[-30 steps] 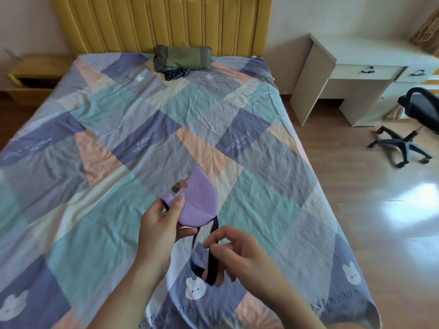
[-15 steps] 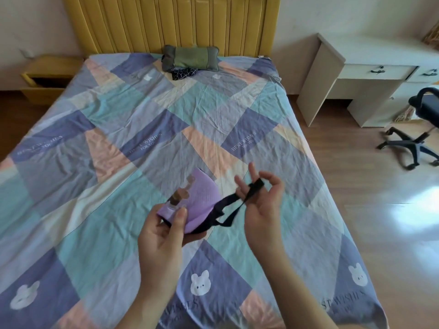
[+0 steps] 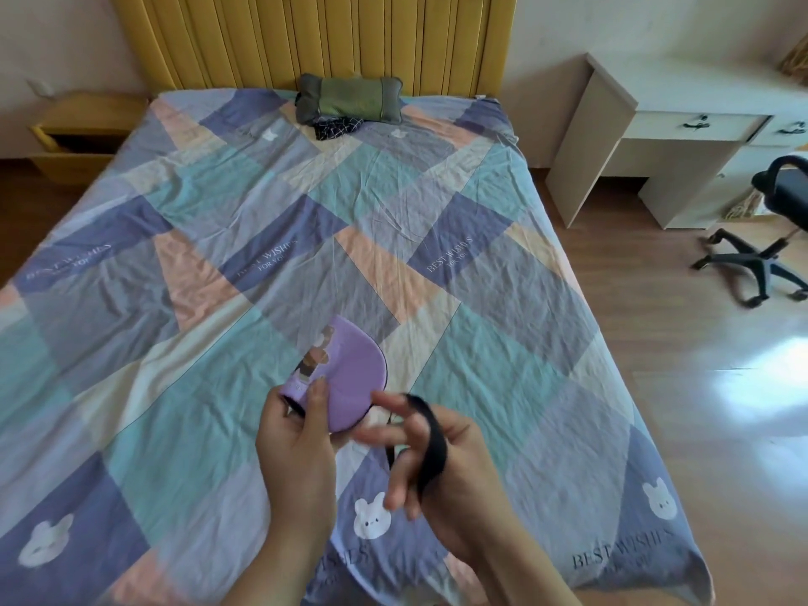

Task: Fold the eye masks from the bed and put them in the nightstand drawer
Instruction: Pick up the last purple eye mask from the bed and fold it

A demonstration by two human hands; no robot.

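Two hands share one purple eye mask [image 3: 345,378] above the bed [image 3: 210,238]: the left hand [image 3: 297,435] pinches its folded body, the right hand [image 3: 430,457] has the black strap [image 3: 433,443] looped over blurred fingers. That loose strap could slip or snag, springing the fold open before the nightstand drawer [image 3: 74,144].

1. A home bedroom is shown.
2. A bed [image 3: 262,212] is spread with a patchwork cover printed with bears and backed by a yellow padded headboard [image 3: 315,37].
3. A small pillow [image 3: 350,100] is laid at its head.
4. A wooden nightstand [image 3: 83,133] with 1 open drawer is set beside the bed.
5. A white desk [image 3: 682,124], a swivel chair [image 3: 765,229] and wood flooring [image 3: 699,387] are seen opposite.
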